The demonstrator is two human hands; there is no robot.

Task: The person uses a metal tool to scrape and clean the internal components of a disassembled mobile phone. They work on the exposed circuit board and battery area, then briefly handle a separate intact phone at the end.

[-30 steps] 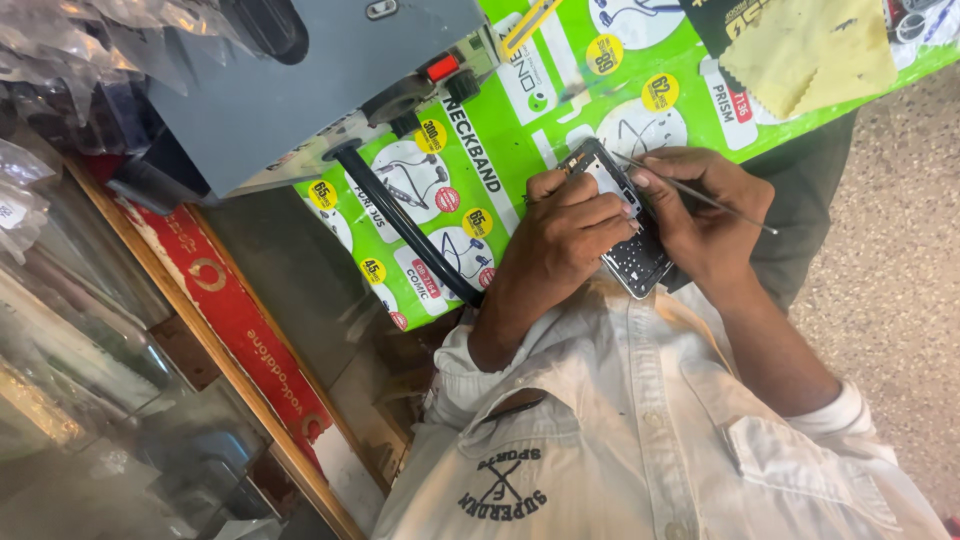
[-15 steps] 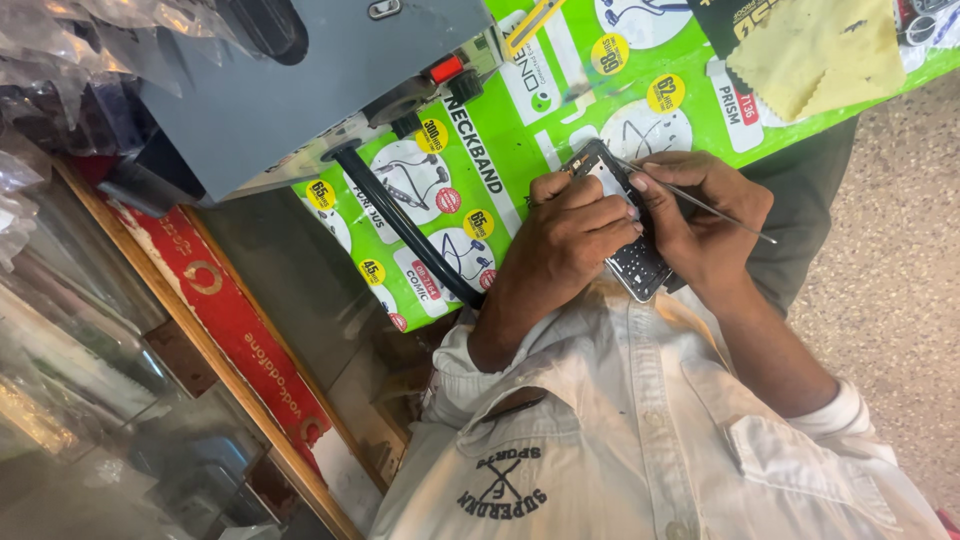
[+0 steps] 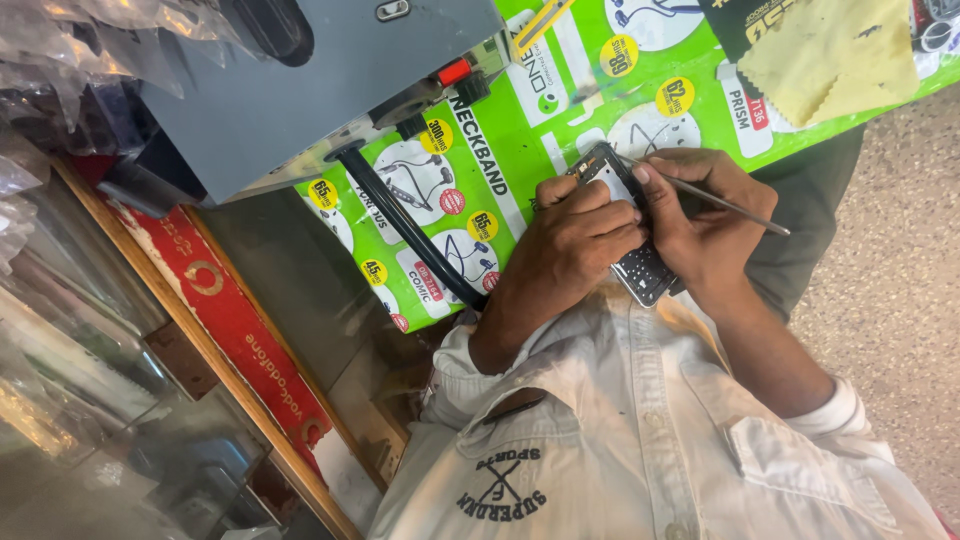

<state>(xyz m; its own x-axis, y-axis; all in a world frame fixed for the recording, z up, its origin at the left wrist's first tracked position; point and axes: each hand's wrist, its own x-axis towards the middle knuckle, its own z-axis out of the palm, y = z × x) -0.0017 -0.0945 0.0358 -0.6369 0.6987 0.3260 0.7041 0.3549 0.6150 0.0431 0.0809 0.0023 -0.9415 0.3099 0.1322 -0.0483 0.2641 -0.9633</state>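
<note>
Phone (image 3: pixel 628 226), a small dark keypad handset, was held between both hands just above the edge of a green printed mat (image 3: pixel 520 150), close to the person's chest. Left hand (image 3: pixel 585 225) lay across the middle of the phone, fingers curled and clenched around its body, covering most of its upper face. Right hand (image 3: pixel 705 220) gripped the phone's far side while pinching a thin metal tool (image 3: pixel 725 202) between thumb and forefinger; the tool's tip met the phone's top end, and its shaft slanted out to the right past the knuckles. Keypad rows showed below the hands, pointing toward a white shirt (image 3: pixel 640 440). On the mat, a black rod (image 3: pixel 410 225) ran diagonally from a grey box (image 3: pixel 290 110) toward the left forearm. A yellow cloth (image 3: pixel 830 55) lay at the mat's far corner, well apart from the hands.
</note>
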